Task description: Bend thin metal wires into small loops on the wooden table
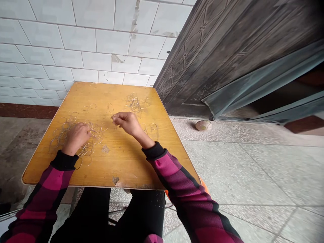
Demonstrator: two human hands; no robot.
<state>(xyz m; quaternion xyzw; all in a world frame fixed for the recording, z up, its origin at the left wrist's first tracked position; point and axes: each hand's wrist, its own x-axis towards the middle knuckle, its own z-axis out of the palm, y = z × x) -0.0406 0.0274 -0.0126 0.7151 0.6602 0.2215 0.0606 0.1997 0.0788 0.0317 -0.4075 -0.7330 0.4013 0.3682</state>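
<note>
My left hand (75,137) rests closed on a heap of thin wire rings (63,130) on the left part of a small wooden table (111,162); whether it grips any of them is hidden. My right hand (128,122) is at the table's middle, fingers pinched on a thin wire loop (110,109) that points up and left. Another tangle of wire pieces (135,103) lies at the far right of the table. A few loose rings (89,107) lie at the far middle, and more wire pieces (151,128) sit beside my right wrist.
A white tiled wall (83,40) stands behind the table. A dark metal door (227,57) runs along the right. A small round object (203,125) lies on the speckled floor by the door's foot. My dark-trousered legs are under the table's near edge.
</note>
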